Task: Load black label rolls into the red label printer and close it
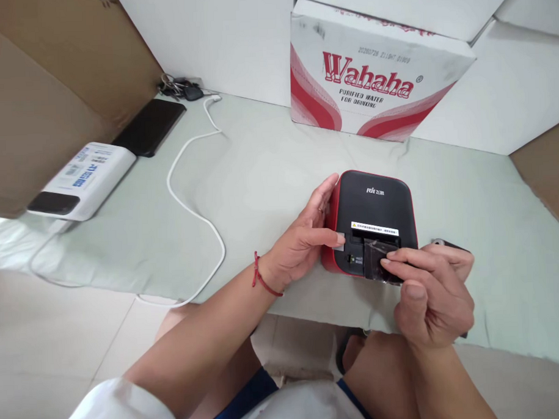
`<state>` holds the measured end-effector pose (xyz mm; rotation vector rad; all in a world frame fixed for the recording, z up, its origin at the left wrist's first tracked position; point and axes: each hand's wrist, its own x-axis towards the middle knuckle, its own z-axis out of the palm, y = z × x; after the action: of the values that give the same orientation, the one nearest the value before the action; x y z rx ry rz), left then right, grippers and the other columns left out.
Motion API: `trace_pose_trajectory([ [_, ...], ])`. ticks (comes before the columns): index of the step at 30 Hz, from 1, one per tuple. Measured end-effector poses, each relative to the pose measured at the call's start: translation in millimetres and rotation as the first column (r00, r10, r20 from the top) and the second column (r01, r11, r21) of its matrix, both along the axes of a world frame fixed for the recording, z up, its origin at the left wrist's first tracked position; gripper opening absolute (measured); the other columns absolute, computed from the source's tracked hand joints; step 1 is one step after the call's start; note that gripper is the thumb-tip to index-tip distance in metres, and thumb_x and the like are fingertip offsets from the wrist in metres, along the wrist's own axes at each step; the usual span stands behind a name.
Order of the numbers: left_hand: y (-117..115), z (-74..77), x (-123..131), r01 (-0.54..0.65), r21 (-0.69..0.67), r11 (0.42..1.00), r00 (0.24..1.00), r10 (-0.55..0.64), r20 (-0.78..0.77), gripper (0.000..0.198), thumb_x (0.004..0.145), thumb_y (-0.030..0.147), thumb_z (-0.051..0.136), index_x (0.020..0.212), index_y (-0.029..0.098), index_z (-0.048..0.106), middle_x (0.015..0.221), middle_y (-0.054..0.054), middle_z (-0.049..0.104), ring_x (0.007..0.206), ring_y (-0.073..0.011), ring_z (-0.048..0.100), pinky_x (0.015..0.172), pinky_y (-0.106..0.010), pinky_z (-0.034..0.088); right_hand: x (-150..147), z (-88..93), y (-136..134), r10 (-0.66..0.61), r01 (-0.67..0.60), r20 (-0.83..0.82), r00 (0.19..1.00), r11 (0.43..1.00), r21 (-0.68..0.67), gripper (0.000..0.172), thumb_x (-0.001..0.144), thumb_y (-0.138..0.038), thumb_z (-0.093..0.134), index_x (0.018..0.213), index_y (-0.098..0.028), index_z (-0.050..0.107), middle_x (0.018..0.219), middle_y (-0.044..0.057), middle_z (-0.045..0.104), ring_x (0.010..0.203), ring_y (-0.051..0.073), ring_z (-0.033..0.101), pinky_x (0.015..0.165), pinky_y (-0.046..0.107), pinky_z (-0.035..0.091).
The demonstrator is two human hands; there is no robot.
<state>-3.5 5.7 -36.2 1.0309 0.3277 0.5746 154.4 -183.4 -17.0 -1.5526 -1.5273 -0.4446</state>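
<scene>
A small black and red label printer (pixel 378 206) sits on a pale green cloth (pixel 260 173). My left hand (pixel 303 239) rests against the printer's left side, fingers stretched along it and thumb at the front edge. My right hand (pixel 431 293) is at the printer's front, finger and thumb pinched on a dark transparent film (pixel 377 260) that sticks out of the printer's front slot. A red string is tied round my left wrist.
A white Wahaha water carton (pixel 370 72) stands behind the printer. At the left lie a white device (pixel 83 179), a black phone (pixel 150 125), keys (pixel 178 88) and a white cable (pixel 188 206). Brown cardboard (pixel 41 77) leans at the far left.
</scene>
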Motion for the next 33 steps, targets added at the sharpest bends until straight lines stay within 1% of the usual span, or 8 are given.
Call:
trace_pose_trajectory([
  [4, 5, -2.7, -2, 0.002, 0.064, 0.998, 0.998, 0.002, -0.062, 0.124, 0.076, 0.026, 0.092, 0.182, 0.055, 0.035, 0.195, 0.001, 0.039, 0.184, -0.0328, 0.038, 0.138, -0.050, 0.055, 1, 5.0, 3, 0.014, -0.015, -0.013, 1.000, 1.000, -0.010, 0.029, 0.112, -0.026, 0.061, 0.111, -0.033, 0.088, 0.099, 0.005, 0.087, 0.088, 0.030, 0.074, 0.085, 0.054, 0.053],
  [10, 8, -9.0, -4, 0.020, 0.053, 0.998, 0.998, -0.017, -0.057, 0.132, 0.074, 0.025, 0.093, 0.183, 0.060, 0.025, 0.200, 0.003, 0.028, 0.189, -0.0298, 0.025, 0.139, -0.048, 0.053, 0, 8.2, 5, 0.041, -0.042, -0.044, 0.998, 0.999, -0.020, 0.028, 0.109, -0.019, 0.064, 0.114, -0.033, 0.088, 0.101, 0.004, 0.088, 0.091, 0.028, 0.077, 0.083, 0.051, 0.057],
  [15, 3, -7.1, 0, -0.016, 0.014, 1.000, 1.000, 0.017, -0.024, 0.122, 0.073, 0.024, 0.095, 0.178, 0.055, 0.041, 0.198, 0.002, 0.033, 0.186, -0.0334, 0.033, 0.137, -0.052, 0.054, 3, 13.2, 3, 0.050, -0.054, -0.079, 0.996, 0.998, -0.045, 0.028, 0.107, -0.017, 0.067, 0.107, -0.034, 0.090, 0.099, 0.002, 0.088, 0.090, 0.026, 0.080, 0.083, 0.049, 0.060],
  [19, -3, -4.0, 5, -0.056, -0.100, 0.993, 0.998, 0.059, 0.026, 0.101, 0.067, 0.019, 0.095, 0.160, 0.041, 0.063, 0.188, -0.002, 0.051, 0.179, -0.0335, 0.043, 0.137, -0.051, 0.052, 15, 41.4, 12, 0.064, -0.119, -0.263, 0.963, 0.972, -0.202, 0.026, 0.113, -0.024, 0.069, 0.095, -0.030, 0.087, 0.098, 0.003, 0.087, 0.087, 0.023, 0.081, 0.078, 0.042, 0.061],
  [22, -7, -3.1, 7, -0.075, -0.160, 0.984, 0.995, 0.084, 0.049, 0.095, 0.066, 0.018, 0.096, 0.153, 0.036, 0.065, 0.172, -0.005, 0.064, 0.168, -0.0323, 0.054, 0.134, -0.051, 0.053, 30, 68.0, 33, 0.007, -0.143, -0.319, 0.948, 0.903, -0.405, 0.024, 0.114, -0.037, 0.071, 0.097, -0.030, 0.088, 0.097, 0.003, 0.087, 0.076, 0.020, 0.078, 0.069, 0.035, 0.060],
  [25, -10, -2.7, 6, -0.086, -0.149, 0.985, 0.995, 0.091, 0.030, 0.090, 0.068, 0.019, 0.096, 0.152, 0.035, 0.067, 0.165, -0.006, 0.069, 0.158, -0.0322, 0.061, 0.125, -0.049, 0.057, 47, 80.6, 64, 0.034, -0.118, -0.146, 0.989, 0.778, -0.617, 0.021, 0.110, -0.035, 0.070, 0.112, -0.029, 0.090, 0.101, 0.003, 0.089, 0.076, 0.021, 0.079, 0.070, 0.036, 0.060],
  [29, -12, -1.5, 3, -0.099, -0.119, 0.988, 0.995, 0.099, -0.009, 0.080, 0.073, 0.021, 0.094, 0.147, 0.035, 0.072, 0.172, -0.006, 0.063, 0.157, -0.0315, 0.061, 0.121, -0.047, 0.059, 61, 72.4, 99, 0.159, 0.047, 0.175, 0.972, 0.596, -0.802, 0.026, 0.098, -0.021, 0.070, 0.114, -0.030, 0.088, 0.105, 0.004, 0.091, 0.082, 0.025, 0.081, 0.069, 0.036, 0.055],
  [33, -13, 0.1, 1, -0.107, -0.085, 0.991, 0.994, 0.106, -0.024, 0.074, 0.075, 0.022, 0.093, 0.145, 0.034, 0.072, 0.183, -0.006, 0.052, 0.169, -0.0307, 0.050, 0.129, -0.046, 0.055, 64, 61.7, 115, 0.194, 0.081, 0.222, 0.956, 0.550, -0.831, 0.020, 0.086, -0.018, 0.078, 0.099, -0.031, 0.086, 0.085, 0.003, 0.086, 0.064, 0.022, 0.068, 0.056, 0.035, 0.038],
])
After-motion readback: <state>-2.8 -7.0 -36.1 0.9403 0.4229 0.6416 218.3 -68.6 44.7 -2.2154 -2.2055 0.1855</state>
